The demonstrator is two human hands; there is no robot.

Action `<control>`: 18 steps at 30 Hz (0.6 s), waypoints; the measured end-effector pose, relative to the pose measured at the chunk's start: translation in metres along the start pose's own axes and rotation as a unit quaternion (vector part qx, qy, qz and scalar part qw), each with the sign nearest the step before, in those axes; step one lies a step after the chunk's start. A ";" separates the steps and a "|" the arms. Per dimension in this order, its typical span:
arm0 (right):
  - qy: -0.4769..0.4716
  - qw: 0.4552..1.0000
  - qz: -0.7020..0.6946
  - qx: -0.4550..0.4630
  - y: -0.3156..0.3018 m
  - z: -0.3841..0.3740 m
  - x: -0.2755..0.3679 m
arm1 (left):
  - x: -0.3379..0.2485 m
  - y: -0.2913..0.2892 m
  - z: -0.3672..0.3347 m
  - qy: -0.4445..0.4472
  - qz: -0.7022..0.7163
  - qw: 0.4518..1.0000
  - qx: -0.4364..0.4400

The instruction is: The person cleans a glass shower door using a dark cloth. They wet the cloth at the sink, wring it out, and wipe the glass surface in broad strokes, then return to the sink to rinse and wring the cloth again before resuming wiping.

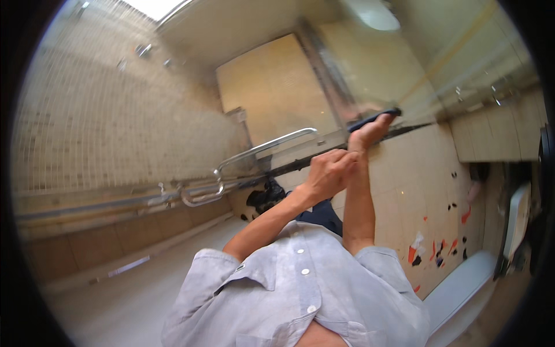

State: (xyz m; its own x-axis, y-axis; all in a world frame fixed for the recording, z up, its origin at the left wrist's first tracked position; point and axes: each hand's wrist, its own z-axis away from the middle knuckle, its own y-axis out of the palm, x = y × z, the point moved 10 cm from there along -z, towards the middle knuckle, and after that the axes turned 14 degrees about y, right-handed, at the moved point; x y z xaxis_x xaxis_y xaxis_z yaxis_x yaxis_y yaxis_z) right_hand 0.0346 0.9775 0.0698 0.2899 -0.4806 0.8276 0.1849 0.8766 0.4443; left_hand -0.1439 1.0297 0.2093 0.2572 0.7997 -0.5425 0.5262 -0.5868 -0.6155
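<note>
My right hand is raised ahead of my chest, its fingers closed on a slim dark flat object. Seen nearly edge-on, the object resembles a phone, but its kind is not certain. From the left, my left hand reaches across to my right wrist. Its fingers are curled and touch the wrist just below the right hand. Whether anything small lies between those fingers and the wrist is hidden.
A bent metal grab rail juts out ahead on the left, near a mosaic-tiled wall. Beside my legs lies a black bag-like bundle. Red and black scraps litter the tiled floor at the right, near a long pale panel.
</note>
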 end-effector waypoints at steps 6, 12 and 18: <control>-0.299 0.938 0.173 0.039 0.075 0.108 0.123 | -0.019 -0.076 0.014 0.011 0.029 0.979 -0.203; -0.561 0.787 0.224 0.130 0.138 0.233 0.137 | -0.047 -0.153 0.039 0.073 0.030 0.940 -0.333; -0.669 0.669 0.222 0.235 0.171 0.362 0.073 | -0.054 -0.218 0.100 0.045 -0.043 0.924 -0.377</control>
State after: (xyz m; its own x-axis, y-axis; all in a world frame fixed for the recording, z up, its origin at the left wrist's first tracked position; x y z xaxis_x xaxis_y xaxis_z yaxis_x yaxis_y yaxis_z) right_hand -0.2530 1.1006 0.3305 -0.9402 0.0055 0.3405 -0.0483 0.9876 -0.1493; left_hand -0.3534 1.1021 0.3153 0.2378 0.8663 -0.4392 0.9542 -0.2930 -0.0614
